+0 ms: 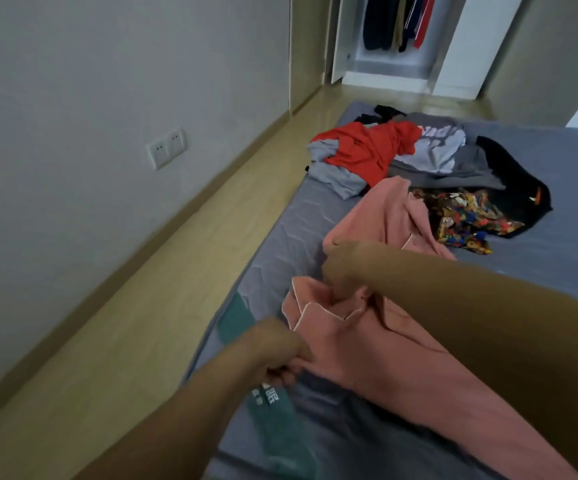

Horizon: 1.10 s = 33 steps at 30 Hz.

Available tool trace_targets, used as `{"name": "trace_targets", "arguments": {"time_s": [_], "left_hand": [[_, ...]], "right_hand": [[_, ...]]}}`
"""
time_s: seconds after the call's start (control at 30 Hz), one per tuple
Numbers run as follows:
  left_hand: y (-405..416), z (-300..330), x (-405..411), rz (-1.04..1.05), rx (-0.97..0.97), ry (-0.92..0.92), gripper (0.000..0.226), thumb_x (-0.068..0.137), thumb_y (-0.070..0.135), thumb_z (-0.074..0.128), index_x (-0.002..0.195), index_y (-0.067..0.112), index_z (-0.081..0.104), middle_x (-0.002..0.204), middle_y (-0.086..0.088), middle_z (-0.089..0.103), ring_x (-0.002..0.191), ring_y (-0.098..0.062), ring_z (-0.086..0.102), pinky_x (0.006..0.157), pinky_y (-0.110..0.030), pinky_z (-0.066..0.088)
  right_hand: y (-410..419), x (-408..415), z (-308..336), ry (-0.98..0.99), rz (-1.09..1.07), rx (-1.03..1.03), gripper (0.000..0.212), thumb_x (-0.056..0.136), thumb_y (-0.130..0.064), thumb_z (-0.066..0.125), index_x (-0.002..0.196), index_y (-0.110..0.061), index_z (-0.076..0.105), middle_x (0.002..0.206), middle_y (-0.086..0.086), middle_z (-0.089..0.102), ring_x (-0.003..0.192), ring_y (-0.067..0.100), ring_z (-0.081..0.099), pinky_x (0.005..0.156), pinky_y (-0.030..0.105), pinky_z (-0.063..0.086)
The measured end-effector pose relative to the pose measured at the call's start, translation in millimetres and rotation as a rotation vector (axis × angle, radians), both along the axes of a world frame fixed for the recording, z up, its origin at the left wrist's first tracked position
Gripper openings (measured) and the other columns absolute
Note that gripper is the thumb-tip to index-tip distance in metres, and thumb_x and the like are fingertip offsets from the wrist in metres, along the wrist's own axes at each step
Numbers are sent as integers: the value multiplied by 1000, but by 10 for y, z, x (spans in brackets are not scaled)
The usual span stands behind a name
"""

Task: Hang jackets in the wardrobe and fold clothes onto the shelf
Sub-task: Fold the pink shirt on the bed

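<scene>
Pink shirt (367, 341) lying on the bed (557, 161), being gripped at its collar by right hand (343, 268) and at its edge by left hand (277, 348), both grips clamped on cloth.

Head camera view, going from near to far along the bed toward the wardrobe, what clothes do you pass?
Teal garment → pink garment held in both hands → multicoloured patterned garment → red and grey top → clothes hanging in the wardrobe.
</scene>
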State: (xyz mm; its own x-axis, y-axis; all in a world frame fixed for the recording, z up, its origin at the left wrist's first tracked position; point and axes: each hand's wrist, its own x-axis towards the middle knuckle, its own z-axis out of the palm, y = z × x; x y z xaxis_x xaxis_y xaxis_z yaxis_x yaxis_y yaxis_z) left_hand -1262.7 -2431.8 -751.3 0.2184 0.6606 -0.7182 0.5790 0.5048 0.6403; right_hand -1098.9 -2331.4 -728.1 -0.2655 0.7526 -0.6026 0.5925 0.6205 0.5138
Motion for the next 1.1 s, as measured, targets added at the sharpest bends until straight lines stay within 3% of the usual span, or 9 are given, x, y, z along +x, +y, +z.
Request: {"name": "trace_targets", "arguments": {"time_s": [0.13,0.2,0.3,0.4,0.47,0.63,0.9,1.0,1.1], "left_hand": [[219,1304,-214,42,326,173,14,73,5,67,67,6,54,49,-5,53,42,-21,49,43,-20,36],[338,2100,-246,75,492,184,6,72,6,64,70,5,59,61,-5,55,57,-24,52,50,-23,36],[485,3476,-139,131,686,114,2,74,3,59,72,4,60,63,-4,54,60,-21,49,54,-25,36],[512,4989,63,144,889,51,20,76,2,56,60,13,51,53,4,47,51,-15,43,45,-22,35],[445,5976,207,164,991,-36,28,79,3,56,56,15,47,50,6,42,47,-10,37,39,-18,30],[166,7812,462,233,1124,-279,19,81,-1,52,68,13,53,61,0,52,58,-15,44,51,-25,36],[-392,9003,595,268,1504,-559,6,95,20,51,91,17,50,75,12,53,67,-2,49,62,-22,38],[-648,9026,558,134,1799,-434,8,97,26,45,97,20,51,72,13,55,63,-3,48,54,-14,34],[-815,8940,626,-101,2040,-176,10,96,31,39,102,25,44,76,0,58,65,-26,50,55,-33,30]], "right_hand": [[11,174,1487,297,-185,64,27,93,-25,44,115,-21,60,124,2,60,114,27,53,78,32,33],[-22,366,2408,446,-261,144,12,94,-27,47,91,-24,59,122,6,61,112,26,55,80,31,35],[-179,710,3882,711,-444,227,32,93,-25,53,65,-26,36,111,14,63,104,30,57,80,32,39],[-484,1034,5341,980,-629,374,12,94,-24,54,92,-17,65,106,11,63,100,31,59,84,32,46],[-729,1190,6230,1175,-720,511,25,93,-20,55,115,-16,67,108,6,63,101,26,57,87,30,43],[-1366,1252,7932,1707,-915,721,25,88,-6,47,99,-13,69,107,10,68,100,29,63,93,44,52],[-2425,1019,8895,1973,-831,816,17,87,-24,54,94,-19,68,100,5,71,91,22,68,85,38,55],[-2820,1003,8853,1968,-898,596,25,87,-34,65,105,-18,70,101,4,74,88,18,71,78,30,56],[-3141,1140,8786,1998,-1172,235,41,72,-38,75,102,-10,72,102,11,74,88,22,72,79,32,56]]}}
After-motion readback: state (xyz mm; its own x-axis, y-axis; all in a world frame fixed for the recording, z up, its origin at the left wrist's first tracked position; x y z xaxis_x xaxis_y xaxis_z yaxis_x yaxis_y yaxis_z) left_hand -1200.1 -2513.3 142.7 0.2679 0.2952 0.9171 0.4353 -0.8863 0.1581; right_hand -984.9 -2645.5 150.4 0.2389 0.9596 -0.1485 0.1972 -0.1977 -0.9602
